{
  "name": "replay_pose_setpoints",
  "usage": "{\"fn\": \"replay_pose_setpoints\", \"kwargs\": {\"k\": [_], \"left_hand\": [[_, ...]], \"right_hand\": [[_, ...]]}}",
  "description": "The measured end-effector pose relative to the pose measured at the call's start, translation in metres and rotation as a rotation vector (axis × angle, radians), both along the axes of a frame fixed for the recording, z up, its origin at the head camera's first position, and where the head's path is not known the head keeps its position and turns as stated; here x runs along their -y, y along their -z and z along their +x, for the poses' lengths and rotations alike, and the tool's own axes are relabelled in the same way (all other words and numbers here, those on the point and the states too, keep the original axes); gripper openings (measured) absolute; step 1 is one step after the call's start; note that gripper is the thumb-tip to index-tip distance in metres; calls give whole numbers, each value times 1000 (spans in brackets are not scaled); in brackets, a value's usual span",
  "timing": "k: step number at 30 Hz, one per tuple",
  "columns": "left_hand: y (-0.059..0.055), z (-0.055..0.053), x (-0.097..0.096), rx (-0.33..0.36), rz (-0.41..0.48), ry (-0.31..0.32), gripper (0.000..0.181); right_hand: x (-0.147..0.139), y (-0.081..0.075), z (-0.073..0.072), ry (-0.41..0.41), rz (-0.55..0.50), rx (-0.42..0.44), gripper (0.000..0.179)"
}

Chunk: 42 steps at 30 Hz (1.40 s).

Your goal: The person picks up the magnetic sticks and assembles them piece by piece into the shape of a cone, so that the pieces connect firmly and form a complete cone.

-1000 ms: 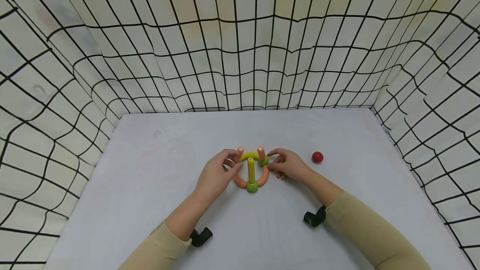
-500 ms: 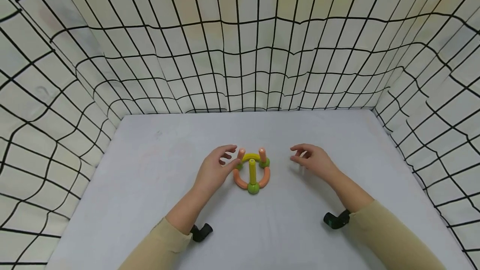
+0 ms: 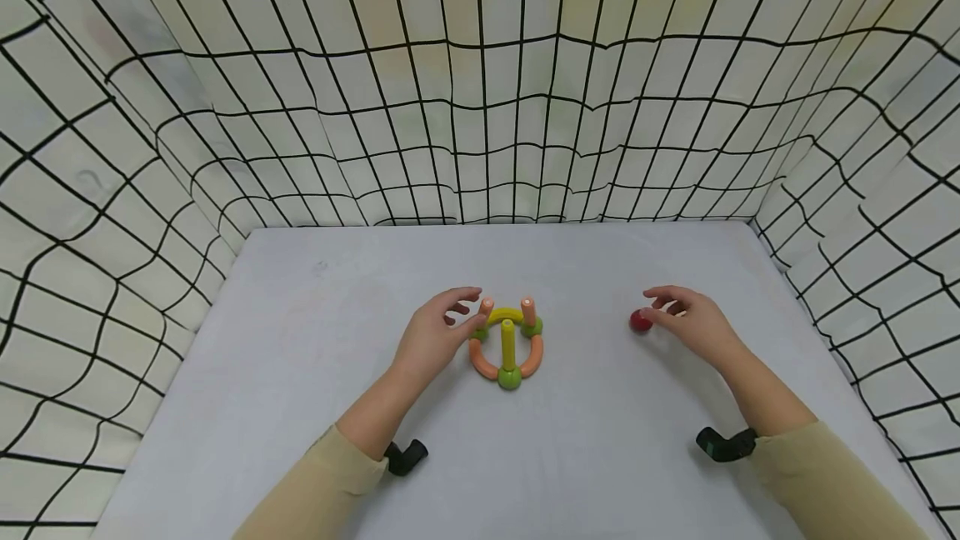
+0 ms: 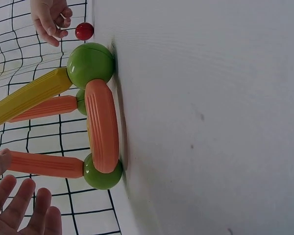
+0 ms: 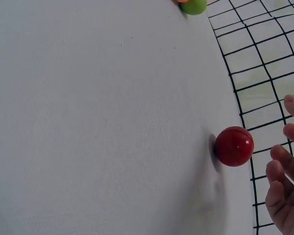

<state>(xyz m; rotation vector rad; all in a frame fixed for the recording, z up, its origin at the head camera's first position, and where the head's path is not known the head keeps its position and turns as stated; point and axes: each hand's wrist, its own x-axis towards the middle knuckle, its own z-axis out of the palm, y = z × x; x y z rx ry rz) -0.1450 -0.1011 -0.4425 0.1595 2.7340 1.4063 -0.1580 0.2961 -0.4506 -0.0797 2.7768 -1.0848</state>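
A toy frame of coral and yellow rods [image 3: 507,346] joined by green balls [image 4: 90,64] stands on the table. Its curved rods form a ring, and three straight rods rise from the balls. My left hand [image 3: 433,330] is at the ring's left side; in the left wrist view its thumb meets the tip of an upright coral rod [image 4: 46,164], the other fingers spread below it. On the right, my right hand [image 3: 693,325] hovers by a red ball [image 5: 234,146], fingers slightly bent and apart from it in the right wrist view. The ball rests on the table.
A white cloth-covered table [image 3: 570,440] lies under everything. Black netting [image 3: 480,98] over pale walls encloses its back and sides. Black wrist devices [image 3: 726,443] stick out near both sleeves.
My right hand has left the right side of the toy frame and moved rightward to the red ball. The left hand stays at the frame, which stands as before.
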Motion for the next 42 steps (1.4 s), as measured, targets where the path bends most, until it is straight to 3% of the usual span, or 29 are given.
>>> {"fn": "replay_pose_setpoints", "kwargs": {"k": [8,22,29,42], "left_hand": [[1,-1,-3,-18,-17,4,36],[4,-3,-5,-41,-25,21,28],[4,-2,-6,-43,-26,21,29],[6,-3,-6,-44,-15,25,29]], "right_hand": [[0,9,-4,-48,86,27,58],[4,18,-7,-94,207,56,50],[2,20,-9,-99,216,57,46],[8,12,-6,-75,164,-44,42]]}}
